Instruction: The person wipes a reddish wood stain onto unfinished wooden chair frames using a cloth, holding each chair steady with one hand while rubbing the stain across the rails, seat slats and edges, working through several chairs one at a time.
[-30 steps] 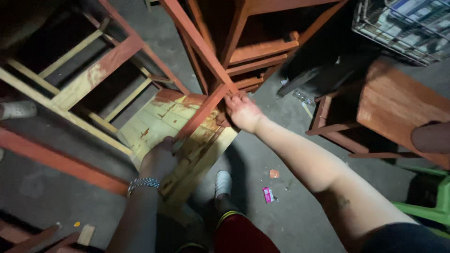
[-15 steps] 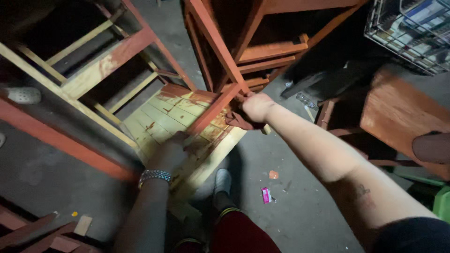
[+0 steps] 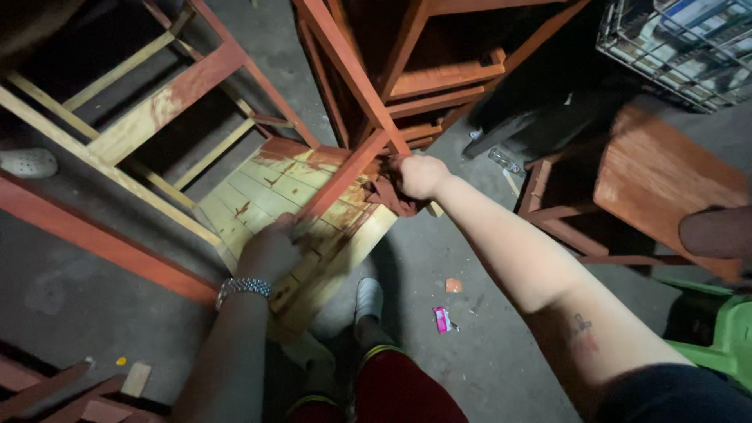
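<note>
The dark red rag (image 3: 389, 190), bunched in the closed right hand (image 3: 421, 175), has slid from the slatted seat panel (image 3: 266, 196) up onto the red-stained leg (image 3: 345, 174) at the panel's far corner, so staining has moved there, while the left hand (image 3: 270, 249) stays pressed flat on the panel's near edge.

One head-worn camera looks steeply down, close over the wooden frame (image 3: 301, 200) and floor (image 3: 470, 251).

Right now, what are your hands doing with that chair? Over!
Left hand pressed flat on the chair seat. Right hand gripping a stained rag against a red chair leg. More chair frames crowded close behind.
</note>
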